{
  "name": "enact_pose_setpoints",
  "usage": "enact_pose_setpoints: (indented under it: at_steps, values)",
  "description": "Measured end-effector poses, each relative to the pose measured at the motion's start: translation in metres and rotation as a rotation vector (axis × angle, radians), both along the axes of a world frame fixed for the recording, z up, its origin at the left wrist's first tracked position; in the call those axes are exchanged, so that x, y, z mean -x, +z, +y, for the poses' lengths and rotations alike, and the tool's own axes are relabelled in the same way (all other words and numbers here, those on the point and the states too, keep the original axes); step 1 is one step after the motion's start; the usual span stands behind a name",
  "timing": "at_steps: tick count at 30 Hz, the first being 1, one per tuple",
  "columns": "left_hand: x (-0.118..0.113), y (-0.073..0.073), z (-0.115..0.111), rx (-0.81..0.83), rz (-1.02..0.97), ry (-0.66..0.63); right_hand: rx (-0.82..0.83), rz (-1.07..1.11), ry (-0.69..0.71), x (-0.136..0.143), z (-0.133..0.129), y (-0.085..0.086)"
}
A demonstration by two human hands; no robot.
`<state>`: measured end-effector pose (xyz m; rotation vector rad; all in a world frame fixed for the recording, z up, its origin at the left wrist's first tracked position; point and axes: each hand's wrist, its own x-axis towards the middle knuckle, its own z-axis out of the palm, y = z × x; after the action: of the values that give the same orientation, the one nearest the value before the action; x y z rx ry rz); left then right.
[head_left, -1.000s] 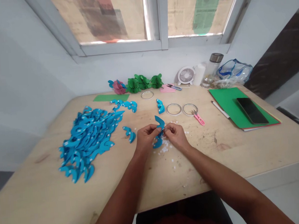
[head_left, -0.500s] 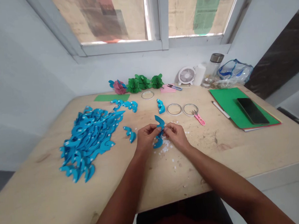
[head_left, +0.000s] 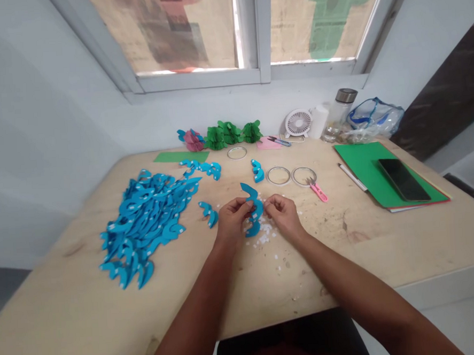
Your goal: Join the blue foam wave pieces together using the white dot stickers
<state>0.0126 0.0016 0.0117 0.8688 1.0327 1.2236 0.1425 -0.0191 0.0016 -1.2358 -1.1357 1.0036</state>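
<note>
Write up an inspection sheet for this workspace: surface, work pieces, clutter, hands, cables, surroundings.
Surface: wooden table, dark marks right of the hands.
Work pieces: blue paper piece in hand; large blue pile to the left.
Clutter: white scraps near the hands; pink snips; phone on green sheet.
Hands: left hand pinches the piece; right hand beside it, fingertips closed.
Cables: thin loop beneath fan, too small to identify.
Surroundings: window behind, panes covered.

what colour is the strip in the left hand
The strip in the left hand is blue with some white, best seen in the head view.
</note>
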Motion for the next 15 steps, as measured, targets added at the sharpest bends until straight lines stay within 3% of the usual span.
enact_pose_setpoints:
  at_steps: [7, 15]
  values:
    - [0.0017, 0.0064, -0.0017, 0.043, -0.09, -0.014, 0.025, 0.012, -0.108, -0.0025, 0.002, -0.0003]
    - [0.001, 0.0051, -0.0014, -0.023, 0.029, -0.066, 0.044, 0.164, 0.106, 0.0009, -0.0002, 0.0016]
